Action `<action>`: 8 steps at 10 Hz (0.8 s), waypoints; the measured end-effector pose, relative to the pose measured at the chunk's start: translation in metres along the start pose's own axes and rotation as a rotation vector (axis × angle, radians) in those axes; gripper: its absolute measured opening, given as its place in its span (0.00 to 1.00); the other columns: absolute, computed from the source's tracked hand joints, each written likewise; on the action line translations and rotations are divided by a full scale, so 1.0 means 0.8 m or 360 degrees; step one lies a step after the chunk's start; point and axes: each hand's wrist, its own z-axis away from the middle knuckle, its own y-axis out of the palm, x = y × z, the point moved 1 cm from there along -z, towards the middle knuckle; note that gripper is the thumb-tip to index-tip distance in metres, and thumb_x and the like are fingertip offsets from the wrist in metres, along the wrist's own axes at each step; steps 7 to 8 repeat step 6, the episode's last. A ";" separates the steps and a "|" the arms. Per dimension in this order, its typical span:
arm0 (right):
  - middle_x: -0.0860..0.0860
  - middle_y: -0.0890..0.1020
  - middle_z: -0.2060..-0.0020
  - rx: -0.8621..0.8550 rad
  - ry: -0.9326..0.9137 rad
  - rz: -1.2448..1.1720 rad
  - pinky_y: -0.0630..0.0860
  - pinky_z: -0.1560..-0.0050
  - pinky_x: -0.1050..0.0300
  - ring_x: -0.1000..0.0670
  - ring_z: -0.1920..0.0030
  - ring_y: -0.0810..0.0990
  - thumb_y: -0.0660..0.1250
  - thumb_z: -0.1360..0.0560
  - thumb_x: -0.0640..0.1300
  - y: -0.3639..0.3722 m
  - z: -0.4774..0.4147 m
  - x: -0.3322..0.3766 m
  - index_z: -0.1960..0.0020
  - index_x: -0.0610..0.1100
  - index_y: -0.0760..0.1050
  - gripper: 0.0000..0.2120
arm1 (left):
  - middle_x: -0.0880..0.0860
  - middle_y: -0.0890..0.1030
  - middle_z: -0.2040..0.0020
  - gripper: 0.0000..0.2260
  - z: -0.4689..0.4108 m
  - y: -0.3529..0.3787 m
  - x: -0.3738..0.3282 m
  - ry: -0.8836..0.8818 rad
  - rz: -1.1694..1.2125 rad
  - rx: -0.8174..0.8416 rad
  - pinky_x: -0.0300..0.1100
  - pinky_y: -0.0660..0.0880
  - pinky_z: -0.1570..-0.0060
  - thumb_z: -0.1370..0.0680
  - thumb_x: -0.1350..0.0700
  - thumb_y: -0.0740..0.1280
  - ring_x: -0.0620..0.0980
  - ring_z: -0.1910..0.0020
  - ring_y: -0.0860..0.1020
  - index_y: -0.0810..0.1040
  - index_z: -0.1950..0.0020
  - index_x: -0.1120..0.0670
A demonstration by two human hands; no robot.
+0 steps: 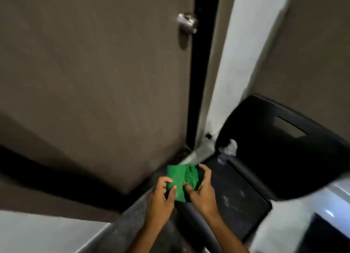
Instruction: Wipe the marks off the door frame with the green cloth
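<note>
A folded green cloth [180,180] is held low in the middle of the view between both hands. My left hand [161,196] grips its left edge with thumb and fingers. My right hand [201,188] holds its right side, fingers curled over the bunched part. Above them stands a brown door [94,73] with a silver knob [186,22]. The door frame [212,73] runs up to the right of a dark gap beside the door. The picture is blurred and I make out no marks on the frame.
A white wall [240,54] stands right of the frame. A black chair-like object [284,148] sits at the right, with a clear plastic bottle [227,151] beside it. A white and dark object [312,220] fills the bottom right. The floor is dark.
</note>
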 end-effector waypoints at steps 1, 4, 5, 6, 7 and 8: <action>0.48 0.75 0.48 -0.0176 0.0199 0.0278 0.66 0.50 0.61 0.45 0.47 0.76 0.71 0.29 0.36 -0.054 -0.003 -0.095 0.37 0.46 0.71 0.22 | 0.48 0.82 0.49 0.07 0.000 0.107 0.007 0.0077 -0.0140 0.0454 0.39 0.73 0.46 0.24 0.60 0.68 0.53 0.48 0.81 0.79 0.47 0.52; 0.38 0.72 0.45 -0.0225 0.0756 0.0641 0.72 0.38 0.52 0.38 0.45 0.74 0.62 0.22 0.38 -0.103 -0.014 -0.292 0.34 0.46 0.74 0.18 | 0.53 0.67 0.27 0.15 -0.017 0.325 0.058 0.0435 -0.0952 0.1177 0.52 0.71 0.38 0.20 0.56 0.60 0.58 0.35 0.73 0.73 0.34 0.47; 0.37 0.62 0.29 0.0182 0.1001 0.0907 0.59 0.27 0.46 0.37 0.29 0.60 0.60 0.22 0.46 -0.091 -0.009 -0.317 0.27 0.56 0.67 0.23 | 0.57 0.51 0.20 0.19 -0.013 0.343 0.082 0.0577 -0.1312 0.1292 0.55 0.59 0.30 0.21 0.53 0.60 0.58 0.25 0.59 0.70 0.30 0.49; 0.42 0.42 0.21 0.0479 0.1014 0.1339 0.50 0.25 0.37 0.39 0.21 0.42 0.64 0.26 0.51 -0.083 -0.012 -0.312 0.25 0.61 0.61 0.30 | 0.57 0.41 0.19 0.21 -0.013 0.326 0.099 0.0599 -0.1364 0.1255 0.59 0.48 0.26 0.20 0.46 0.59 0.57 0.21 0.46 0.67 0.27 0.47; 0.42 0.42 0.21 0.0479 0.1014 0.1339 0.50 0.25 0.37 0.39 0.21 0.42 0.64 0.26 0.51 -0.083 -0.012 -0.312 0.25 0.61 0.61 0.30 | 0.57 0.41 0.19 0.21 -0.013 0.326 0.099 0.0599 -0.1364 0.1255 0.59 0.48 0.26 0.20 0.46 0.59 0.57 0.21 0.46 0.67 0.27 0.47; 0.42 0.42 0.21 0.0479 0.1014 0.1339 0.50 0.25 0.37 0.39 0.21 0.42 0.64 0.26 0.51 -0.083 -0.012 -0.312 0.25 0.61 0.61 0.30 | 0.57 0.41 0.19 0.21 -0.013 0.326 0.099 0.0599 -0.1364 0.1255 0.59 0.48 0.26 0.20 0.46 0.59 0.57 0.21 0.46 0.67 0.27 0.47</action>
